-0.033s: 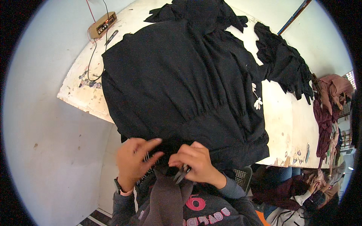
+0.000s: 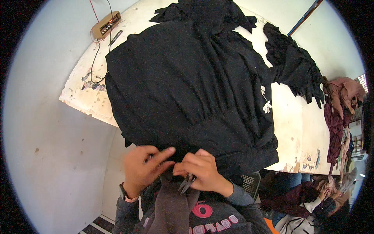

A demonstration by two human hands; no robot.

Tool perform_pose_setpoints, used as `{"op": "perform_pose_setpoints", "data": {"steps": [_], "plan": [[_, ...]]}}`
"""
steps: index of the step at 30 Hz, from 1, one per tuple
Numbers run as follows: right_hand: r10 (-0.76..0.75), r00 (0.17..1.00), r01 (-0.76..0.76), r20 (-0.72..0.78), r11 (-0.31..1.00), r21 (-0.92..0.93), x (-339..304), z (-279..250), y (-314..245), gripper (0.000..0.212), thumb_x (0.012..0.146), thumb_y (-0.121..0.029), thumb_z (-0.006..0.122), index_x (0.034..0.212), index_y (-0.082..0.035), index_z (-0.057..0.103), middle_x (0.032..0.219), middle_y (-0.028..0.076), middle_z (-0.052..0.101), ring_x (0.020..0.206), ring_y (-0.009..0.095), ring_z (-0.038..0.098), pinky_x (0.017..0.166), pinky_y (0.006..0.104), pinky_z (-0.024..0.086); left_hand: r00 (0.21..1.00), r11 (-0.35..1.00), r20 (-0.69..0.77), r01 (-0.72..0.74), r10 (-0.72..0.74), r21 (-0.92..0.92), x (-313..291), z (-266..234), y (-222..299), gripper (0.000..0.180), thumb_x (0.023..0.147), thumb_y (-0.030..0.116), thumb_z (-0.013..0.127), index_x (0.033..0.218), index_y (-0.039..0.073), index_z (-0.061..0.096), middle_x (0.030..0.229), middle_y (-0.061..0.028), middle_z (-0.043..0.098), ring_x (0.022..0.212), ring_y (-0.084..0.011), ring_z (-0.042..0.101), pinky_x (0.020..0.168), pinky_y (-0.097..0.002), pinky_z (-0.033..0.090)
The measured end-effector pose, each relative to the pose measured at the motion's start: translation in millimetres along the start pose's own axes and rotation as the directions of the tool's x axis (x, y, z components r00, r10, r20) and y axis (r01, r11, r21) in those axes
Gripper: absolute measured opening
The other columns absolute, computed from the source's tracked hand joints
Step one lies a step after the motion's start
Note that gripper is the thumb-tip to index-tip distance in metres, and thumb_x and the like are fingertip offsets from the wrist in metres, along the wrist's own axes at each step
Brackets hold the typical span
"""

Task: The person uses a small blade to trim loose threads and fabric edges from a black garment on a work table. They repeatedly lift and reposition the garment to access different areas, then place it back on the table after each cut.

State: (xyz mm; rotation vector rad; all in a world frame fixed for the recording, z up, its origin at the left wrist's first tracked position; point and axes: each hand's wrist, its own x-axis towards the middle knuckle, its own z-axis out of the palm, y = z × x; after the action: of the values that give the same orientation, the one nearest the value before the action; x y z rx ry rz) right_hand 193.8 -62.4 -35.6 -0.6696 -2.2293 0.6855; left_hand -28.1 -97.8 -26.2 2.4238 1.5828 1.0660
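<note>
A large black garment [image 2: 171,82] with gathered folds is spread over the table, its near edge hanging toward me. At that edge is my left hand [image 2: 142,169], slightly blurred, its index finger and thumb apart beside the black cloth. Nothing shows between its fingers. Close by on the right, my right hand [image 2: 202,169] is closed around small metal thread snips [image 2: 186,184], blades pointing down toward me. The same hand's thumb and index finger are pinched at the garment's edge; whether cloth or thread is between them is hidden.
More black cloth lies at the far side [image 2: 210,13] and far right [image 2: 292,62] of the pale, stained table [image 2: 296,128]. White tags [image 2: 266,106] rest by the garment. A tan box [image 2: 106,25] with cables stands far left. Another person [image 2: 307,202] handles brownish cloth at lower right.
My left hand has moved slightly right, toward my right hand, and its index finger and thumb reach farther over the cloth. My right hand stays nearly in place with the snips.
</note>
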Motion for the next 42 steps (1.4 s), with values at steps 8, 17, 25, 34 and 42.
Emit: {"op": "perform_pose_setpoints", "data": {"steps": [8,17,25,34,42], "plan": [[0.116,0.976,-0.149,-0.182,0.973,-0.179,-1.1,-9.0,-7.6,0.043,0.073,-0.016,0.086,0.112,-0.009,0.068,0.095,0.004,0.068,0.075,0.02,0.062,0.073,0.0369,0.038,0.963,0.968,-0.131,-0.222,0.237,0.117,-31.4,9.8,0.1,0.033,0.068,0.028,0.088,0.101,0.027,0.08,0.09,0.0125,0.062,0.072,-0.0085,0.053,0.059,-0.0266,0.038],[-0.085,0.986,0.004,-0.145,0.874,-0.487,17.6,8.3,0.0,0.032,0.078,-0.019,0.082,0.109,-0.011,0.073,0.097,-0.003,0.069,0.072,0.014,0.056,0.07,0.0332,0.037,0.959,0.972,-0.164,-0.217,0.23,0.091,-34.4,18.5,-1.7,0.035,0.067,0.033,0.088,0.101,0.028,0.081,0.088,0.0122,0.061,0.071,-0.0088,0.052,0.058,-0.0265,0.036],[0.041,0.968,-0.128,-0.247,0.928,-0.349,16.6,-12.7,13.1,0.028,0.082,-0.02,0.078,0.108,-0.01,0.072,0.101,0.0,0.069,0.078,0.018,0.06,0.07,0.0349,0.041,0.979,0.974,-0.093,-0.191,0.18,-0.124,-15.9,10.4,2.8,0.031,0.07,0.03,0.087,0.1,0.024,0.08,0.091,0.0082,0.064,0.077,-0.0113,0.059,0.061,-0.027,0.04],[0.707,0.497,-0.458,-0.503,0.706,0.541,-22.1,-76.7,68.2,0.023,0.096,-0.013,0.073,0.114,-0.003,0.063,0.098,-0.001,0.062,0.091,0.007,0.055,0.082,0.0212,0.044,0.991,0.952,0.064,-0.095,0.118,-0.29,127.1,77.7,4.7,0.021,0.086,0.021,0.078,0.103,0.01,0.074,0.103,-0.003,0.069,0.087,-0.0237,0.07,0.075,-0.0339,0.056],[0.719,0.529,-0.493,-0.451,0.693,0.526,-39.2,-69.4,79.3,0.021,0.096,-0.012,0.073,0.112,-0.004,0.063,0.093,-0.002,0.061,0.087,0.006,0.056,0.081,0.0217,0.045,0.943,0.951,0.321,0.172,-0.084,-0.256,142.2,130.0,6.6,0.019,0.086,0.023,0.077,0.093,0.006,0.076,0.091,-0.004,0.07,0.078,-0.0258,0.07,0.071,-0.0343,0.056]]}}
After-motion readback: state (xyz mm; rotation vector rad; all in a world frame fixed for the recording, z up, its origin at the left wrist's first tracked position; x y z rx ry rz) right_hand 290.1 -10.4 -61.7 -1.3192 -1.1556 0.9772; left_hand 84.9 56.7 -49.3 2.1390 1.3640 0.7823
